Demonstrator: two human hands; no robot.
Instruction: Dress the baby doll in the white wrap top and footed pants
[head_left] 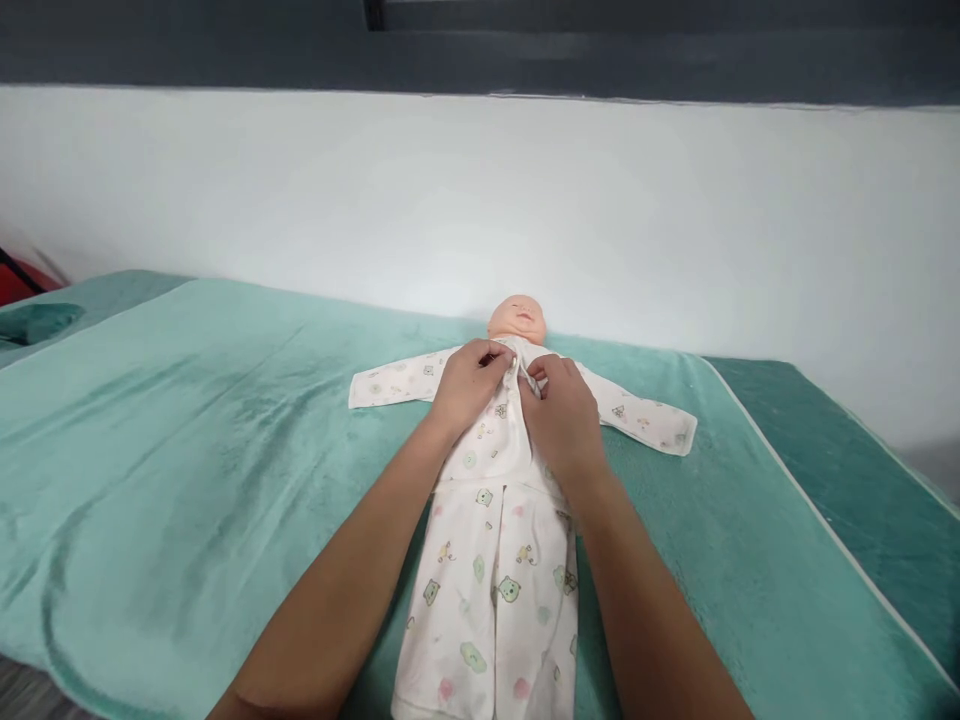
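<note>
A baby doll (pixel 517 318) lies on its back, its head near the wall. It wears a white printed baby shirt (pixel 480 455) with both sleeves spread out sideways, and matching baby pants (pixel 457 610) reach toward me. My left hand (pixel 474 378) pinches the shirt's front edge just below the doll's neck. On the other side of the front opening, my right hand (pixel 559 405) has its fingers closed on the opposite edge. Between the hands the two edges stand slightly apart. My fingers partly hide the fastening there.
A light green plush blanket (pixel 187 450) covers the bed, with a darker green strip (pixel 847 470) at the right. A white wall (pixel 300 200) rises directly behind the doll. Something red (pixel 22 282) and a dark green bundle (pixel 37 322) are at the far left.
</note>
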